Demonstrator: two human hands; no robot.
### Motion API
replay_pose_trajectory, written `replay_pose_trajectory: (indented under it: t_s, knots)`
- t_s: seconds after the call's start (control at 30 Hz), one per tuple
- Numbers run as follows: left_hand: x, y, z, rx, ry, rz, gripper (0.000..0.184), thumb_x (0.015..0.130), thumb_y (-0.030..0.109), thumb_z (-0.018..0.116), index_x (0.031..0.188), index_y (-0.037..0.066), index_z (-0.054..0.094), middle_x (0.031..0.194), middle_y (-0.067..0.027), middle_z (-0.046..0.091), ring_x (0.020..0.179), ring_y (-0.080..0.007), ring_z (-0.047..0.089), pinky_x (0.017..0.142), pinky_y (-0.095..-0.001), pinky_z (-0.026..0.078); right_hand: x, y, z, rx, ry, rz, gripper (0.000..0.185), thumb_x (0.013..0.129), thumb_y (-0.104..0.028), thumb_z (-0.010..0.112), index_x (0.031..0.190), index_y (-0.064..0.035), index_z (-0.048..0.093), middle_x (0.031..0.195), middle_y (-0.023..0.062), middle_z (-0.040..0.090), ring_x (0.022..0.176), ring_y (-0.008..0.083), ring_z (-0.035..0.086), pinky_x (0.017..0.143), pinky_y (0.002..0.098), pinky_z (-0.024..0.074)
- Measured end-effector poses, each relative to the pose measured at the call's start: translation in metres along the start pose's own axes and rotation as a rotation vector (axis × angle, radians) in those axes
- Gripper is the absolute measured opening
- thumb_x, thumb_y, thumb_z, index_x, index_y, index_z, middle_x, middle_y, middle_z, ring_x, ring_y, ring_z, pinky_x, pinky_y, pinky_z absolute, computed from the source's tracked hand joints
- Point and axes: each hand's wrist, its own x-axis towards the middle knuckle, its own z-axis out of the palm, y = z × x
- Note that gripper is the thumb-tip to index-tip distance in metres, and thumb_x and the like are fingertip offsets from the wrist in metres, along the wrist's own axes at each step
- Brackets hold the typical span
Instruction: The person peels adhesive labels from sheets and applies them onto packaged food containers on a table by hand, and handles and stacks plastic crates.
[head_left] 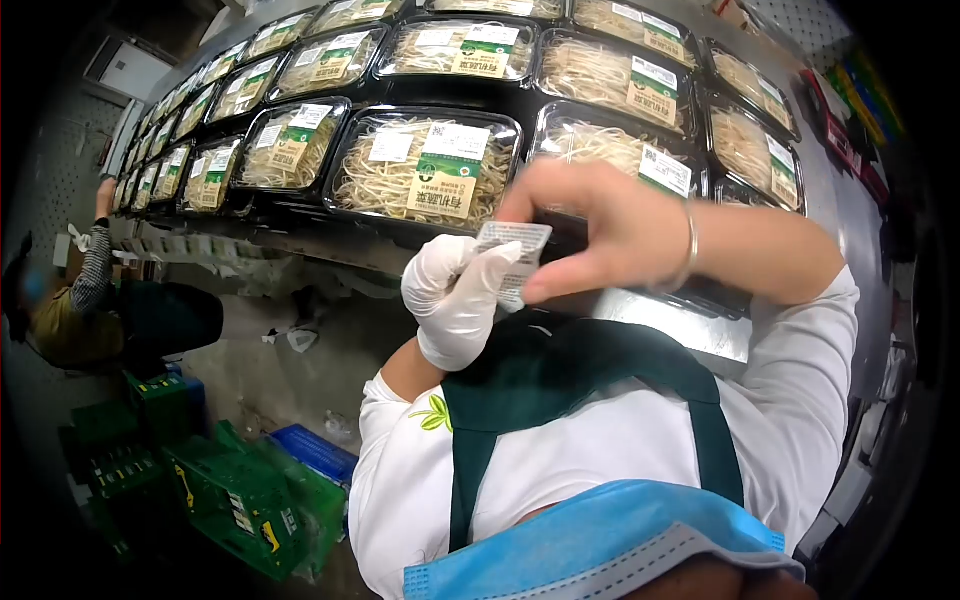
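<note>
My left hand (455, 295), in a white glove, is closed on a small stack of printed labels (513, 250) in front of my chest. Bare, with a bracelet (690, 245) at the wrist, my right hand (600, 225) reaches in from the right. Its thumb and forefinger are spread apart at the stack's edge; slight blur hides whether they touch it. Just beyond both hands is a clear-lidded black tray of bean sprouts (370, 185), bearing a green and tan label (445, 180). Another sprout tray (590, 140) is partly covered by my right hand.
Many more sprout trays (300, 150) stand in rows along the metal table (850, 200). At the left, a co-worker (85, 310) has a hand on the table's far end. Green crates (230, 495) and a blue crate (315, 453) sit on the floor at lower left.
</note>
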Motion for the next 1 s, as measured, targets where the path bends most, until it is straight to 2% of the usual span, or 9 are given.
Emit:
replay_pose_trajectory:
  t_s: [0.13,0.27,0.5,0.53,0.67,0.73,0.8,0.87,1.0]
  knots:
    - [0.009,0.018,0.017,0.170,0.017,-0.122,0.016,0.082,-0.003,0.055,0.098,-0.002,0.052,0.080,-0.0082,0.062,0.064,-0.0065,0.056,0.054,-0.0185,0.044,0.012,0.020,-0.041,-0.313,0.360,0.093,0.013,0.075,-0.007,0.063,0.088,-0.0033,0.060,0.079,0.0064,0.062,0.073,0.0152,0.060,0.070,0.0272,0.0467]
    - [0.007,0.019,-0.001,0.149,-0.151,-0.374,0.014,0.088,0.001,0.044,0.100,-0.004,0.049,0.086,-0.0147,0.062,0.069,-0.0115,0.058,0.060,-0.0220,0.048,0.019,0.120,-0.122,-0.780,0.406,0.792,0.036,0.076,-0.036,0.055,0.088,-0.0023,0.063,0.085,0.0175,0.063,0.083,0.0311,0.060,0.074,0.0388,0.0461]
    - [-0.002,0.019,-0.023,0.034,-0.212,-0.278,0.020,0.090,0.011,0.045,0.105,-0.003,0.045,0.089,-0.0170,0.062,0.080,-0.0193,0.062,0.071,-0.0289,0.051,0.009,0.114,-0.105,-1.296,0.215,1.117,0.035,0.087,-0.036,0.044,0.103,-0.0077,0.055,0.086,0.0135,0.061,0.079,0.0279,0.059,0.073,0.0364,0.0458]
    - [-0.001,0.020,-0.024,-0.005,-0.211,-0.297,0.020,0.090,0.012,0.045,0.103,-0.004,0.046,0.089,-0.0173,0.062,0.080,-0.0203,0.062,0.071,-0.0295,0.051,0.006,0.098,-0.102,-1.272,0.324,1.126,0.035,0.077,-0.034,0.055,0.086,-0.0011,0.062,0.081,0.0183,0.063,0.078,0.0305,0.060,0.071,0.0379,0.0464]
    - [-0.003,0.017,-0.026,-0.102,0.018,-0.298,0.015,0.085,0.014,0.057,0.087,0.000,0.059,0.074,-0.0086,0.064,0.061,-0.0097,0.059,0.056,-0.0219,0.049,0.005,0.038,-0.022,-0.160,0.284,0.439,0.033,0.083,-0.032,0.057,0.096,-0.0010,0.057,0.083,0.0056,0.058,0.079,0.0161,0.055,0.072,0.0286,0.0438]
    - [-0.003,0.019,-0.024,-0.028,0.004,-0.277,0.012,0.081,0.012,0.062,0.079,0.001,0.058,0.070,-0.0068,0.062,0.059,-0.0076,0.057,0.053,-0.0212,0.048,0.004,-0.013,0.037,-0.128,0.179,0.108,0.024,0.078,-0.020,0.065,0.092,-0.0023,0.059,0.084,0.0047,0.057,0.079,0.0146,0.054,0.072,0.0281,0.0426]
    - [-0.006,0.007,-0.022,-0.274,-0.020,-0.066,0.012,0.078,0.009,0.066,0.076,0.002,0.057,0.067,-0.0043,0.059,0.059,-0.0062,0.055,0.053,-0.0208,0.047,0.000,-0.032,0.058,-0.083,0.226,0.151,0.020,0.072,-0.009,0.069,0.088,-0.0032,0.060,0.082,0.0044,0.058,0.075,0.0137,0.054,0.071,0.0277,0.0428]
    - [-0.004,0.008,-0.028,0.233,-0.157,-0.051,0.016,0.078,0.007,0.066,0.087,0.000,0.053,0.075,-0.0042,0.060,0.065,-0.0076,0.057,0.059,-0.0219,0.048,-0.005,-0.022,0.047,-0.310,0.368,0.039,0.013,0.072,-0.013,0.067,0.080,-0.0042,0.062,0.072,0.0077,0.060,0.068,0.0177,0.058,0.063,0.0273,0.0461]
    - [-0.005,0.002,-0.019,-0.050,-0.191,-0.175,0.017,0.084,0.000,0.052,0.101,-0.002,0.049,0.090,-0.0127,0.061,0.073,-0.0141,0.060,0.060,-0.0239,0.049,-0.022,0.024,-0.022,-0.446,0.442,0.578,0.019,0.079,-0.021,0.060,0.085,-0.0030,0.062,0.069,0.0098,0.060,0.065,0.0175,0.058,0.062,0.0288,0.0461]
